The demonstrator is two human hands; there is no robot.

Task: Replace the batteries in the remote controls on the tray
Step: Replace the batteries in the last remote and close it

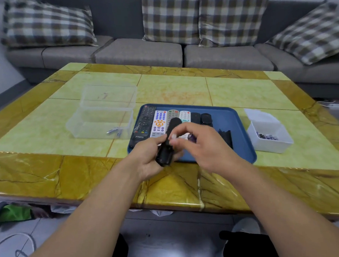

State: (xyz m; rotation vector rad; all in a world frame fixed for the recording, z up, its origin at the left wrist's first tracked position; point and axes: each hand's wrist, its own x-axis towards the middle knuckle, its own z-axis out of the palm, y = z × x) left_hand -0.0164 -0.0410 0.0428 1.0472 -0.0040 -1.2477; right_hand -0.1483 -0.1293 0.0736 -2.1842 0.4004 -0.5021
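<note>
- Remote (pixel 165 146), black, sits in your left hand (pixel 152 158), fingers curled round it, above the near edge of the blue tray (pixel 241 128).
- Your right hand (pixel 203 144) pinches a small pale thing, too blurred to name, just beside the remote's upper half.
- Beyond both hands, more remotes (pixel 160 121) lie side by side on the tray.
- Right of your right hand, a white box (pixel 269 131) stands on the worktop (pixel 182 88); left of your left hand, a clear box (pixel 103 112).

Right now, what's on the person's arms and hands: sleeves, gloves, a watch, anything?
Nothing visible. Both forearms are bare right down to the frame's bottom edge, with no sleeves in view. The left hand and right hand wear no gloves, and no watch, ring or wristband shows on either.
</note>
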